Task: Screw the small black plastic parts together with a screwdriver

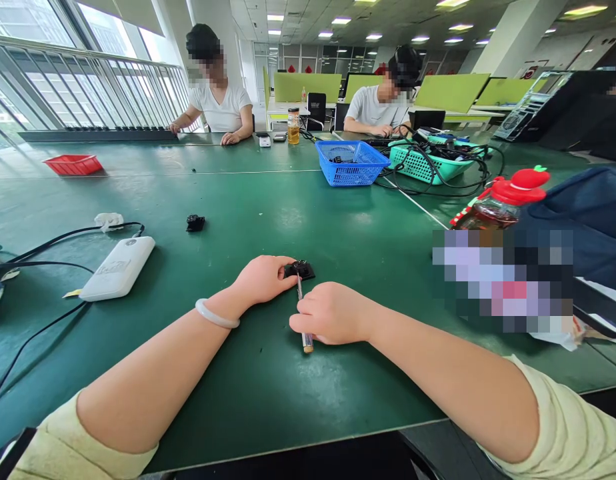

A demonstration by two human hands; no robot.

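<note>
My left hand (pixel 263 279), with a pale bangle on its wrist, has its fingers closed on the left side of a small black part (pixel 303 269) lying on the green table. In my right hand (pixel 335 313) is a slim silver screwdriver (pixel 307 341) with a tan end cap pointing toward me. Its tip reaches the near edge of the black part; whether it touches a screw is too small to tell. Another small black piece (pixel 195 223) lies farther off to the left.
A white power bank (pixel 119 268) with black cables lies left. Farther back stand a red tray (pixel 73 165), a blue basket (pixel 352 175) and a green basket (pixel 418 165) of cables. A red-lidded bottle (pixel 498 203) stands right. Two people sit across the table (pixel 228 400).
</note>
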